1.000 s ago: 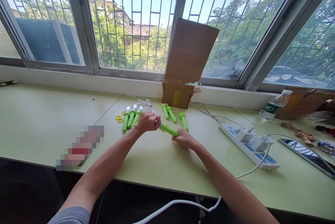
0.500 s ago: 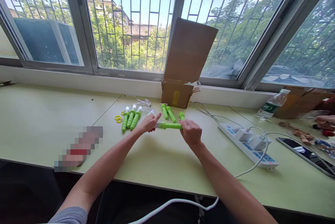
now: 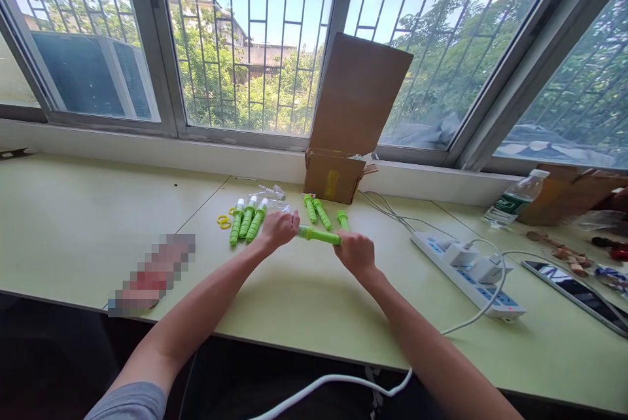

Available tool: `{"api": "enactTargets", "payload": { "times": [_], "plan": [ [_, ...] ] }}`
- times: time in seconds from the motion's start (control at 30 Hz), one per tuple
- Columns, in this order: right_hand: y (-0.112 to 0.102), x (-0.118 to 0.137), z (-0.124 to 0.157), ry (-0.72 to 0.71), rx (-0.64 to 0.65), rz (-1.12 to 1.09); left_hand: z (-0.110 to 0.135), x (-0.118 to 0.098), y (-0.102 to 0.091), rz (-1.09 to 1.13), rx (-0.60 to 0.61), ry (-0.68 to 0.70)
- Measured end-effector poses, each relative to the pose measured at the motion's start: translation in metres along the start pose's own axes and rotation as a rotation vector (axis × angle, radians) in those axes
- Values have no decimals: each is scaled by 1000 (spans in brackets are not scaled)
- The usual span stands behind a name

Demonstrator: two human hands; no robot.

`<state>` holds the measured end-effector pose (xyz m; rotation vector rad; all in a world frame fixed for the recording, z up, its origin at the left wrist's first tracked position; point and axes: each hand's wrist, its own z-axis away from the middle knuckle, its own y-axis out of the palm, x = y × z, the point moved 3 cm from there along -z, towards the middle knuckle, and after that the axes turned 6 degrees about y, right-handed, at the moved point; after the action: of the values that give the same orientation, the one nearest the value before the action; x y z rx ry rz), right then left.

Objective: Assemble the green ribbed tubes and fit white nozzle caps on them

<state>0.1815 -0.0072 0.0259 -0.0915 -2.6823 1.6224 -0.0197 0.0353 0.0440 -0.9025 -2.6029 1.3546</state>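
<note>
Both my hands hold one green plastic tube (image 3: 320, 235) level above the pale green table (image 3: 304, 296). My right hand (image 3: 356, 253) is closed round its right end. My left hand (image 3: 279, 229) is closed over its left end, where a small clear cap shows. Three finished green tubes with white caps (image 3: 248, 219) lie in a row just left of my left hand, with yellow rings (image 3: 224, 221) beside them. Three more green tubes (image 3: 316, 210) lie behind the held one.
An open cardboard box (image 3: 333, 175) stands by the window sill. A white power strip (image 3: 466, 269) with chargers and cables lies to the right, beyond it a phone (image 3: 572, 292) and a water bottle (image 3: 513, 197). A blurred object (image 3: 152, 273) rests front left.
My left hand has closed over the tube's left end after opening its fingers half a second ago. The tube was tilted one second ago; it now lies nearly level.
</note>
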Motion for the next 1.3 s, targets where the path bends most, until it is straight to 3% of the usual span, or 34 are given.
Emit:
{"api": "enactTargets", "payload": {
  "times": [0.47, 0.9, 1.1, 1.3],
  "plan": [
    [11, 6, 0, -10, 321, -147, 2, 1, -7, -123, -46, 251],
    [21, 9, 3, -37, 449, -282, 7, 1, -11, -168, -189, 468],
    [24, 9, 5, -24, 373, -297, 9, 1, -7, -209, -237, 496],
    [19, 11, 6, -114, 289, -460, 3, 8, -2, -243, -175, 346]
  ]
}}
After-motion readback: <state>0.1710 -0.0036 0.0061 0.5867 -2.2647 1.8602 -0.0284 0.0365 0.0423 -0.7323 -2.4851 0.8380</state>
